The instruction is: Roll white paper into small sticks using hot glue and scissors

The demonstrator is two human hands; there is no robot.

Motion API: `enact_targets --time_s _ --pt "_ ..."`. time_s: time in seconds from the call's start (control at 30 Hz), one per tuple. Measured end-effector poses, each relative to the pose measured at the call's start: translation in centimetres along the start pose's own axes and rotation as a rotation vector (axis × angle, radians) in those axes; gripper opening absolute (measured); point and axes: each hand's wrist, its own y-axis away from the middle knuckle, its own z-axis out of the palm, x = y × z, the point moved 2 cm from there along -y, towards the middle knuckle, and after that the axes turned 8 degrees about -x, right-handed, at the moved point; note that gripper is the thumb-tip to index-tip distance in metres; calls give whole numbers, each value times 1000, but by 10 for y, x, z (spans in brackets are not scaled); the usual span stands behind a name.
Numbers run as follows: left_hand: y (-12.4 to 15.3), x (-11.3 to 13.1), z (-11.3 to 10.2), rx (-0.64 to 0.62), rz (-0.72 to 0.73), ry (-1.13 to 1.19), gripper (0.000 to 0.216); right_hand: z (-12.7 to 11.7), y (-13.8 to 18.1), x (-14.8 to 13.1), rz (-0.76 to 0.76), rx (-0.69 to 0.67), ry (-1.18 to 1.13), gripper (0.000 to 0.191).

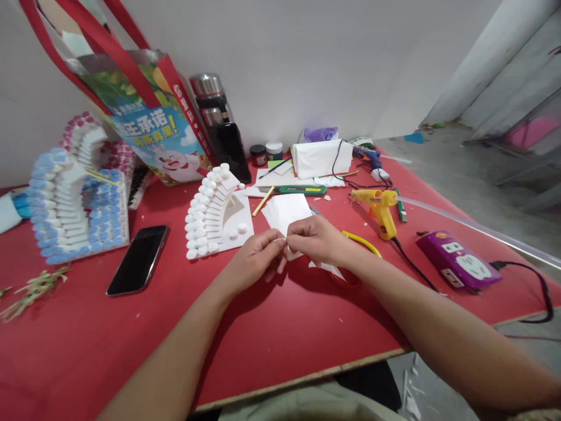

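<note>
My left hand (263,252) and my right hand (316,237) meet over the middle of the red table. Both have thumb and fingers pinched on a small piece of white paper (287,238), mostly hidden by the fingertips. Just beyond lies a fanned stack of white paper sheets (289,206). To the left stands a white stepped model (205,216), its curved side lined with round white pieces; two loose ones (238,232) rest on its base. Scissors with yellow and red handles (367,241) lie partly under my right forearm, beside white paper scraps (326,268).
A yellow hot glue gun (379,210) and a purple power strip (458,261), both corded, are at right. At left are a phone (138,260) and a blue-and-white model (79,210). A green utility knife (302,190), a shopping bag (153,123) and a thermos (210,99) stand or lie behind.
</note>
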Motion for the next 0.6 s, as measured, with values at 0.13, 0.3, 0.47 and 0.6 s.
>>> enact_targets --time_s 0.13,0.3,0.47,0.6 --pt "-1 -3 1 155 140 -634 26 3 -5 4 113 -13 -72 16" --pt "-1 -3 8 314 220 -1028 24 5 -8 9 115 14 -129 20" --pt "-4 1 3 207 -2 -92 34 5 -2 0 -26 32 -39 19" --pt "-8 -7 -2 -71 -327 647 48 5 3 -4 -254 130 343 19"
